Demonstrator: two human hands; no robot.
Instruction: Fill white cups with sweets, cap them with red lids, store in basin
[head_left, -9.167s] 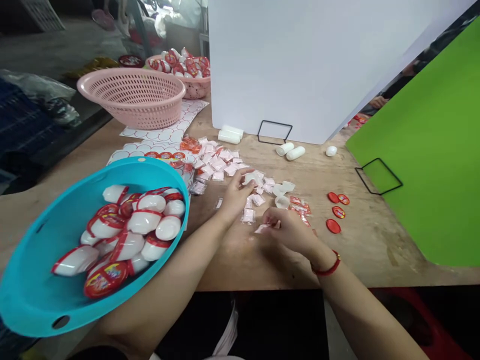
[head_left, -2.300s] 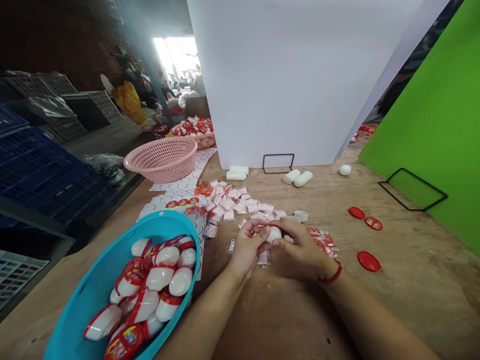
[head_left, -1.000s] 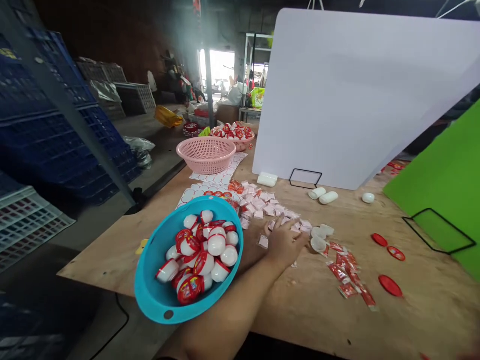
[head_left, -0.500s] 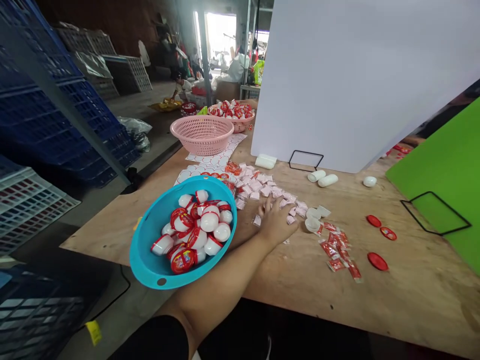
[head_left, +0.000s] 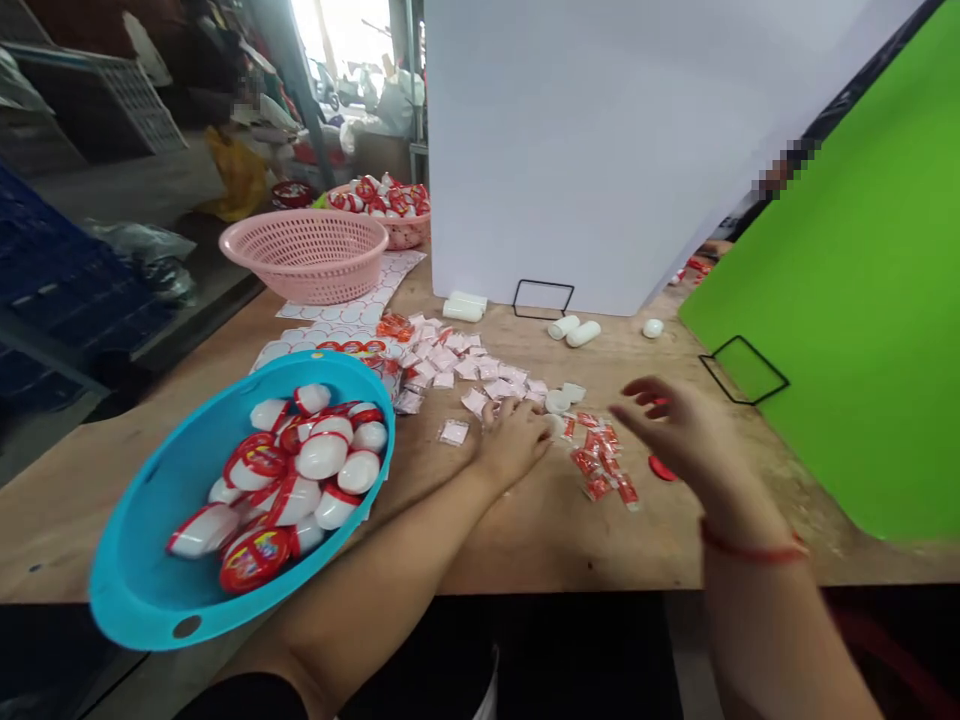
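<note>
My left hand (head_left: 514,440) rests low over the wooden table, palm down with its fingers spread and slightly bent. Its fingertips touch the near edge of a pile of small pale pink packets (head_left: 499,370). Just right of it are white plastic cups (head_left: 558,401) and a cluster of red packets (head_left: 598,455). My right hand (head_left: 675,425), a red band at its wrist, hovers right of the red packets, thumb and fingers apart and holding nothing. It partly covers a red oval lid (head_left: 661,469). One pink packet (head_left: 454,432) lies alone left of my left hand.
A blue basin (head_left: 142,560) of red-and-white egg-shaped capsules (head_left: 322,455) stands at left. Behind it are a pink basket (head_left: 300,245) and printed sheets (head_left: 330,338). White cylinders (head_left: 583,333), a white board (head_left: 540,150) and a green board (head_left: 847,300) stand across the back and right.
My right hand has come into view from the right. The view has turned rightward. My left hand has shifted to the near side of the pink packets, and one packet now lies apart.
</note>
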